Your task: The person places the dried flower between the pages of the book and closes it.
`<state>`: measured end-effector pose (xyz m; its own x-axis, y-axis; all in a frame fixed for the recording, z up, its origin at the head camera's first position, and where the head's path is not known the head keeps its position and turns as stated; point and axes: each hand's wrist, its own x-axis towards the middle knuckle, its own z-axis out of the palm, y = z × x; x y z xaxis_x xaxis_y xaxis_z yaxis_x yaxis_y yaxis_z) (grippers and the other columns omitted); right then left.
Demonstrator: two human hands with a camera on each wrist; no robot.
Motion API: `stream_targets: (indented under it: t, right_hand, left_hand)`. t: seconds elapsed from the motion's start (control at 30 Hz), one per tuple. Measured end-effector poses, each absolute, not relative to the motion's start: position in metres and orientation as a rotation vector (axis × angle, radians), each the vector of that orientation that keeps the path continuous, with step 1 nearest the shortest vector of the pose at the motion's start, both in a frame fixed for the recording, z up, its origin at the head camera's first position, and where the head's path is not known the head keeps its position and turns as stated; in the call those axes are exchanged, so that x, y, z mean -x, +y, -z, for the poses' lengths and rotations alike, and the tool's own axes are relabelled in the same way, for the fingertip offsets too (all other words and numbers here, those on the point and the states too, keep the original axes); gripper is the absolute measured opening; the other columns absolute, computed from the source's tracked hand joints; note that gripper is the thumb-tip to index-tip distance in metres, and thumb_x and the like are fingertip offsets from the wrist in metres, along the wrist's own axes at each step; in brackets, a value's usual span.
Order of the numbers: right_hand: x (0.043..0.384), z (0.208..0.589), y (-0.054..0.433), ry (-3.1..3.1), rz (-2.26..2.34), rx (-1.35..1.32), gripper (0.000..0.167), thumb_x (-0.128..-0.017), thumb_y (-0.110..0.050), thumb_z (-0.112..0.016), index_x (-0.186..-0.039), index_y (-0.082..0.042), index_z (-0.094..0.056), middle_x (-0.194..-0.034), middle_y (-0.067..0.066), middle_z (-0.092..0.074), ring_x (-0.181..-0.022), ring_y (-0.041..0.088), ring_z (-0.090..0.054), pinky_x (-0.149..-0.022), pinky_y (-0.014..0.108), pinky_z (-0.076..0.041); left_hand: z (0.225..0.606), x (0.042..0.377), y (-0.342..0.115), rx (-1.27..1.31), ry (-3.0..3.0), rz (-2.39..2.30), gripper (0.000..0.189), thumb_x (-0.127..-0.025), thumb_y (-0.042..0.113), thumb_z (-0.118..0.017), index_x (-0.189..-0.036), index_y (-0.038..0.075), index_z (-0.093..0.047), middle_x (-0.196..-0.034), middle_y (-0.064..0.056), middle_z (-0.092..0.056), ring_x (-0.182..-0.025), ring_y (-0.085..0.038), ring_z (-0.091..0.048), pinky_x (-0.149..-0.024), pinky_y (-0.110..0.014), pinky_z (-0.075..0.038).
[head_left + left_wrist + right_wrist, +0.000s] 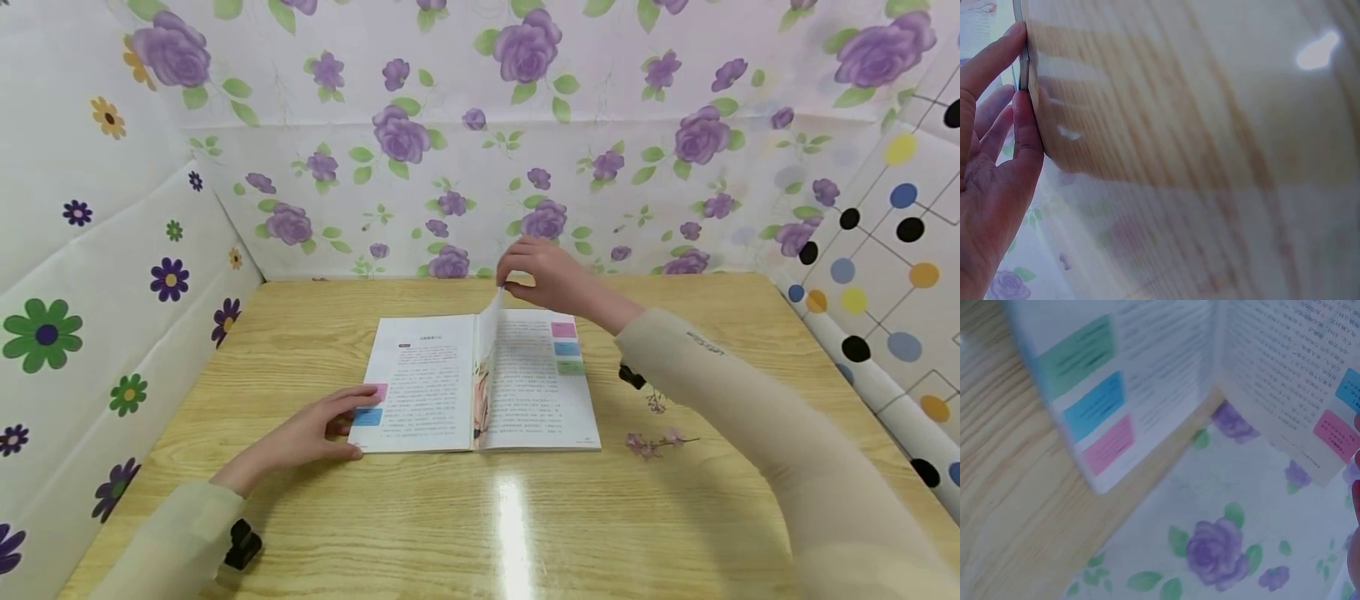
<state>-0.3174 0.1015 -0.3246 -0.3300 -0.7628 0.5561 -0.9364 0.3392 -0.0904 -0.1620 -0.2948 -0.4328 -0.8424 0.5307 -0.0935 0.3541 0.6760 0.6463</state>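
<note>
Pinching one page (488, 327): one right hand (551, 279)

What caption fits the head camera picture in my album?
Right hand holds a raised page while left hand touches the open book.

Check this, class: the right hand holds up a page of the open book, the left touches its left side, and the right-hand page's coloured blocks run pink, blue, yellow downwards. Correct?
Not quite: the lowest block on the right-hand page of the open book is green, not yellow; the head view shows it. The rest stands.
</note>
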Motion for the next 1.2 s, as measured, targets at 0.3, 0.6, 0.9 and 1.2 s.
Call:
stream_targets:
  t: [0.3, 0.6, 0.9, 1.2]
  right_hand:
    - [0.322, 0.327, 0.046, -2.141, -0.623, -1.486, 0.003, -0.090, -0.013, -0.073, -0.093, -0.011, -0.074, -0.097, 0.003, -0.072, -0.098, 0.022, -0.061, -0.089, 0.039, -0.048]
    - [0.323, 0.343, 0.000, -2.274, -0.680, -1.532, 0.007, -0.095, -0.015, -0.067, -0.098, -0.012, -0.072, -0.102, 0.002, -0.070, -0.098, 0.019, -0.057, -0.090, 0.031, -0.047]
    - [0.320, 0.365, -0.046, -2.466, -0.695, -1.526, 0.010, -0.096, -0.013, -0.065, -0.102, -0.012, -0.072, -0.106, 0.002, -0.067, -0.096, 0.014, -0.060, -0.086, 0.024, -0.050]
    - [0.322, 0.391, -0.075, -2.497, -0.621, -1.545, 0.007, -0.095, -0.014, -0.066, -0.096, -0.015, -0.073, -0.101, 0.001, -0.069, -0.093, 0.014, -0.060, -0.086, 0.023, -0.049]
  left_hand:
    - [0.434, 0.163, -0.295, -0.717, 2.615, -0.930, 0.075, -0.085, 0.027, -0.078, -0.150, 0.011, -0.043, -0.161, -0.012, -0.031, -0.136, -0.031, -0.045, -0.097, -0.029, -0.051]
    - [0.434, 0.163, -0.296, -0.700, 2.606, -0.936, 0.073, -0.086, 0.028, -0.077, -0.149, 0.012, -0.044, -0.162, -0.010, -0.032, -0.134, -0.029, -0.046, -0.098, -0.027, -0.050]
    - [0.432, 0.161, -0.298, -0.675, 2.590, -0.970, 0.076, -0.086, 0.026, -0.078, -0.148, 0.002, -0.042, -0.159, -0.021, -0.031, -0.126, -0.032, -0.055, -0.096, -0.025, -0.051]
    - [0.434, 0.161, -0.298, -0.664, 2.554, -1.034, 0.085, -0.084, 0.023, -0.079, -0.151, -0.003, -0.033, -0.156, -0.025, -0.033, -0.127, -0.035, -0.055, -0.098, -0.032, -0.053]
